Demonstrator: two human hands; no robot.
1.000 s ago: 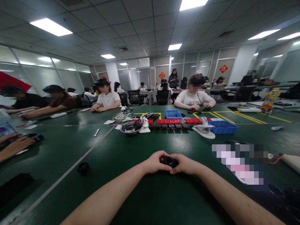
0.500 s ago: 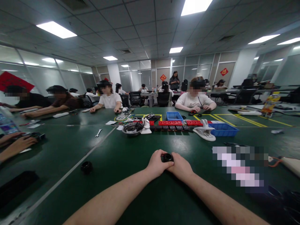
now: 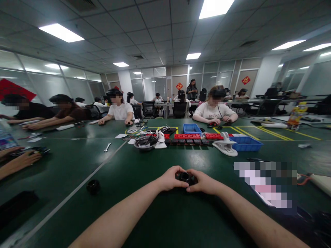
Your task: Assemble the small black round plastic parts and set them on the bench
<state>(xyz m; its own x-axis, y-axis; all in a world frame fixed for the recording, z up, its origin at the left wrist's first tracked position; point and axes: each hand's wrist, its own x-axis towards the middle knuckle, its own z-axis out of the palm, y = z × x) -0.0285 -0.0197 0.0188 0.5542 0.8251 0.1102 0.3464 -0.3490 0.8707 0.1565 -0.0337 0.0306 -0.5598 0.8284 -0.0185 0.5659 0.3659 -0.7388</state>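
Note:
In front of me, low over the green table (image 3: pixel 155 217), is a small black round part (image 3: pixel 184 177) with a hole in its top. My left hand (image 3: pixel 172 179) is closed on its left side, thumb in front and fingers behind. From the right, my right hand (image 3: pixel 204 182) curls around it, with dark material showing between thumb and fingers. The fingers partly hide the part, so I cannot tell whether it touches the tabletop. A similar black round part (image 3: pixel 93 186) stands on the table to the left.
Farther ahead are a metal bowl with cables (image 3: pixel 145 142), a white clip base (image 3: pixel 225 144), red power strips (image 3: pixel 187 136) and a blue tray (image 3: pixel 247 144). A wrench (image 3: pixel 107 147) lies left of centre. At left, a co-worker's hands (image 3: pixel 24 160) hold a dark item.
My right hand has shifted slightly right, and its thumb and fingers have spread wider around the part. More of the black part shows between the hands.

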